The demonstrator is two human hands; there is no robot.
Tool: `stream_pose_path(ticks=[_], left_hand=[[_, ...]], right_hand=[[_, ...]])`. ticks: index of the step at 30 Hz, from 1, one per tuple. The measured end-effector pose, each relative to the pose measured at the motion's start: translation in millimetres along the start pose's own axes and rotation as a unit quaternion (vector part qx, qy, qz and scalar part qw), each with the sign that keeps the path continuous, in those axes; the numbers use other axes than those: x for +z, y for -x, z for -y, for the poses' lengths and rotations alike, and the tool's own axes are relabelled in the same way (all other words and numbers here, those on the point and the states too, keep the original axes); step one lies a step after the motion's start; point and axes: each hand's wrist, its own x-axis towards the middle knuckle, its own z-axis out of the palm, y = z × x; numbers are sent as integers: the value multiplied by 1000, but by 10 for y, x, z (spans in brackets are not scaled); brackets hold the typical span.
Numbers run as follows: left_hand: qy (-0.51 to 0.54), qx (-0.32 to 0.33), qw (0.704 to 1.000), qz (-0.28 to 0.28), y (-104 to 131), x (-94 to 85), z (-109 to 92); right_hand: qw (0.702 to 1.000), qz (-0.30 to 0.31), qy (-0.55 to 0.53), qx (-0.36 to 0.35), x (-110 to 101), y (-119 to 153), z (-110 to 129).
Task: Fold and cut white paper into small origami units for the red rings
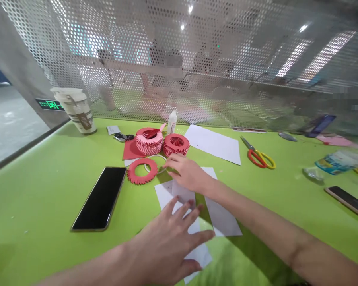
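My left hand (179, 234) hovers over or rests on white paper pieces (164, 192), its fingers spread and nothing in it. Reaching further out, my right hand (191, 174) has its fingers closed at the right edge of a thin white ring (157, 156). A red zigzag-edged paper ring (133, 173) overlaps that white ring's left side. Behind are a pink-and-red stack of such rings (149, 149) and a smaller red stack (179, 150). A white strip of paper (222, 214) lies under my right forearm.
A black phone (100, 200) lies at the left. Further back stand a cup (77, 111) and a small white bottle (172, 122). A white sheet (216, 145), scissors (256, 155) and another phone (350, 202) are rightward. A perforated metal panel (179, 75) closes off the back.
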Motion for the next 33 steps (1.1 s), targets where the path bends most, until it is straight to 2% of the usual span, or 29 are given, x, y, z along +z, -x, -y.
stream_pose_path(ticks=[5, 7, 10, 16, 19, 22, 28, 33], left_hand=[[18, 49, 998, 18, 9, -44, 29], [29, 52, 998, 26, 15, -37, 42], [47, 53, 997, 30, 18, -37, 70], [71, 48, 996, 26, 14, -35, 155], [61, 40, 997, 26, 9, -34, 209], [52, 43, 997, 34, 2, -48, 270], [29, 13, 999, 9, 2, -47, 402], [32, 15, 999, -23, -2, -51, 444]], right_hand=[[990, 28, 64, -123, 82, -324, 61], [984, 39, 92, -145, 95, -404, 35], [989, 51, 71, -119, 95, -463, -50], [995, 62, 72, -11, 146, -426, -171], [995, 57, 63, -47, 183, -417, -152], [996, 53, 19, -74, 134, -464, -66], [992, -1, -121, -29, -150, -555, 166], [989, -51, -139, -21, -219, -320, 239]])
